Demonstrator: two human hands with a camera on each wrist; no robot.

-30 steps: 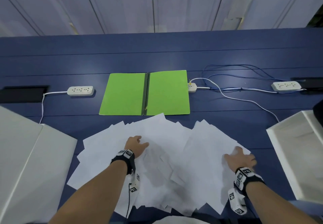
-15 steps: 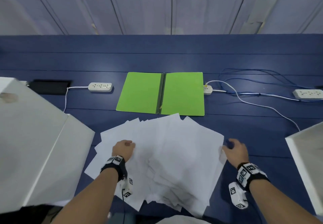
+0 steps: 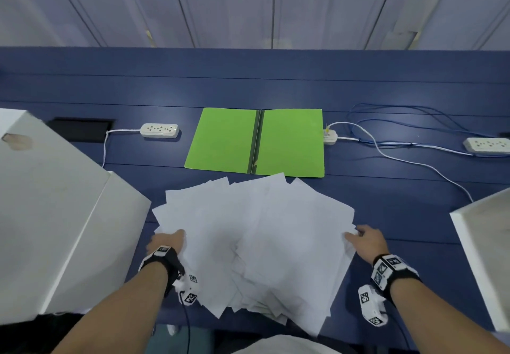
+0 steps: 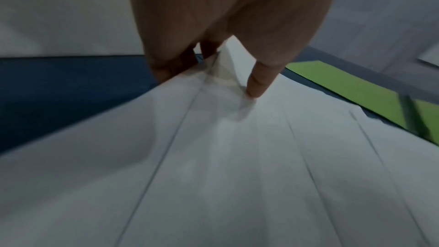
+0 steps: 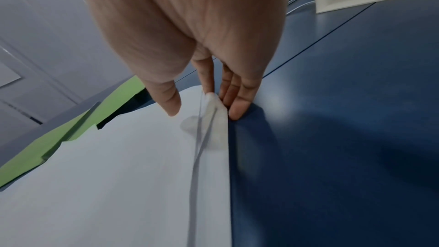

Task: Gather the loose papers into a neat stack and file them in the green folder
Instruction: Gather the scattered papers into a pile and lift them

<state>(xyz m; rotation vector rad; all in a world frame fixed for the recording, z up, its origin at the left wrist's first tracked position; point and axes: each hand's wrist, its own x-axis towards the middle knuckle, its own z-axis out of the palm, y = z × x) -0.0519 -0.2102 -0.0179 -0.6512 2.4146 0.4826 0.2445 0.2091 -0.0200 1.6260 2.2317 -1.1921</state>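
Several loose white papers (image 3: 262,237) lie fanned in an untidy overlapping pile on the blue table (image 3: 276,86), just in front of the green folder (image 3: 226,141), which lies open and flat. My left hand (image 3: 168,240) is at the pile's left edge. In the left wrist view the left hand (image 4: 209,82) pinches a bunched paper edge (image 4: 237,157), thumb on top, fingers curled at the edge. My right hand (image 3: 364,239) is at the right edge. In the right wrist view the right hand (image 5: 202,112) pushes the papers (image 5: 118,176) with straight fingers (image 5: 235,108), thumb above the top sheet.
A large white box (image 3: 55,215) stands close on the left and another white box (image 3: 485,257) on the right. Behind lie two power strips (image 3: 159,130) (image 3: 487,144), a small plug block (image 3: 329,135), trailing cables (image 3: 400,144) and a black table opening (image 3: 80,130).
Both hands have slid inward from the outer edges, and the spread of papers has drawn into a narrower pile. The head view has shifted right.
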